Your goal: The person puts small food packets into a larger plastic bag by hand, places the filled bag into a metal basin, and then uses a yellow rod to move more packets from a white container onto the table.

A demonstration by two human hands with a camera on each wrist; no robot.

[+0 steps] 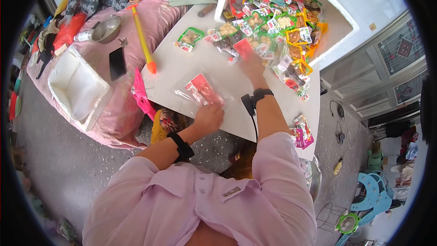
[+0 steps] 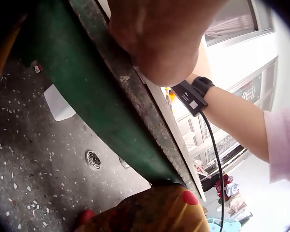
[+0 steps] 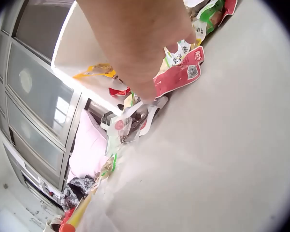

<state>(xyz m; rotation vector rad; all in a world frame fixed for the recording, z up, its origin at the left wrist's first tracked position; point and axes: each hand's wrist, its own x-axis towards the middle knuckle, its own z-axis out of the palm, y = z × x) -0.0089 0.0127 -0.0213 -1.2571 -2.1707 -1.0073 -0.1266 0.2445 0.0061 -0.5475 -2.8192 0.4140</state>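
My left hand grips the near edge of a clear plastic bag on the white tabletop. A red-and-white snack packet shows through the clear film. At the edge of a heap of snack packets, my right hand holds a red packet. In the right wrist view, the same red packet lies at the fingers, flat side to the camera. The left wrist view shows the left hand only in part, above the table edge; its fingers are hidden.
A white foam box lies tipped at the back, colourful packets spilling from it. One green packet lies apart at left; others are near the right edge. Left, a pink-covered bed holds a foam tray and phone.
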